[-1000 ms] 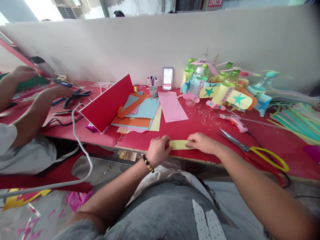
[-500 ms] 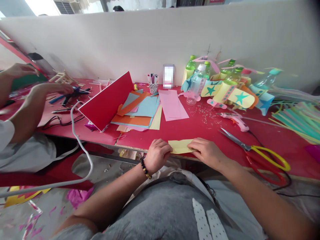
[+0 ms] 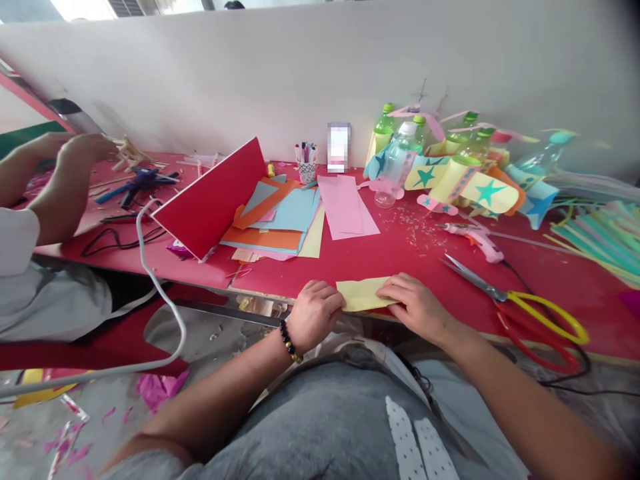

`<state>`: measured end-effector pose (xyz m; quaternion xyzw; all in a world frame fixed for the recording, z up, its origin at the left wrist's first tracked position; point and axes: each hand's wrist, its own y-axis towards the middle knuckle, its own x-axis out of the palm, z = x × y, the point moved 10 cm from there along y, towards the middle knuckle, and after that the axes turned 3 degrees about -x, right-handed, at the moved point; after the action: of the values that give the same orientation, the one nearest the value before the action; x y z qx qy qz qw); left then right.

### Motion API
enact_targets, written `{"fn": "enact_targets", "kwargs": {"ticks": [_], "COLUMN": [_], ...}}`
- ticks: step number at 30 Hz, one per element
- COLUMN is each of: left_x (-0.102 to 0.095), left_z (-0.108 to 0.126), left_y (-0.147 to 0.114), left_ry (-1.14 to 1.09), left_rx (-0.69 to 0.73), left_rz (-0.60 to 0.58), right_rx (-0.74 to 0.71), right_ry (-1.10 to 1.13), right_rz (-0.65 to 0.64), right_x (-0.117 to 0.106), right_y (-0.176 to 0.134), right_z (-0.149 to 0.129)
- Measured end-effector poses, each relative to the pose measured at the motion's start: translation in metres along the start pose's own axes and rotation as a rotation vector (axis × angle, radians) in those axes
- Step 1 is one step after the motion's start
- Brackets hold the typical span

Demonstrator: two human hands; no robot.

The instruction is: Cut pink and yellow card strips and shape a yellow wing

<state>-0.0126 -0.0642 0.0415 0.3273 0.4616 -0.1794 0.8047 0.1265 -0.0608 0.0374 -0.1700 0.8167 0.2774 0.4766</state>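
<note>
A piece of yellow paper lies at the near edge of the red table, between my two hands. My left hand, with a beaded bracelet at the wrist, is closed on the paper's left end. At the right end, the fingers of my right hand grip the paper, thumb below. To the right lie scissors with one yellow and one red handle. Beyond them is a pink glue gun.
Stacked coloured paper and pink sheets lie ahead. A red board leans at the left, beside a white tube. Decorated bottles crowd the back right. A phone stands by a pen cup. A co-worker's hands are far left.
My hands stay on the yellow paper, which has tilted slightly down at its right end. The view has shifted a little. The co-worker's hand has moved left, away from the dark blue tool.
</note>
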Motion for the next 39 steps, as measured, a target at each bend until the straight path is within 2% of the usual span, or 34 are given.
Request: {"fn": "enact_targets", "kwargs": {"ticks": [14, 21, 26, 39], "left_x": [0.000, 0.000, 0.005, 0.007], "left_z": [-0.010, -0.027, -0.033, -0.037], "left_y": [0.000, 0.005, 0.011, 0.020], "left_ry": [-0.064, -0.075, -0.109, -0.089], "left_rx": [-0.098, -0.288, -0.359, -0.397], "left_rz": [0.024, 0.014, -0.053, -0.149], "right_rx": [0.123, 0.236, 0.310, 0.426], "right_ry": [0.133, 0.186, 0.172, 0.010], "right_rz": [0.071, 0.066, 0.000, -0.290], "right_x": [-0.001, 0.001, 0.004, 0.008], "right_y": [0.002, 0.004, 0.008, 0.030], "right_z": [0.017, 0.029, 0.035, 0.049]}}
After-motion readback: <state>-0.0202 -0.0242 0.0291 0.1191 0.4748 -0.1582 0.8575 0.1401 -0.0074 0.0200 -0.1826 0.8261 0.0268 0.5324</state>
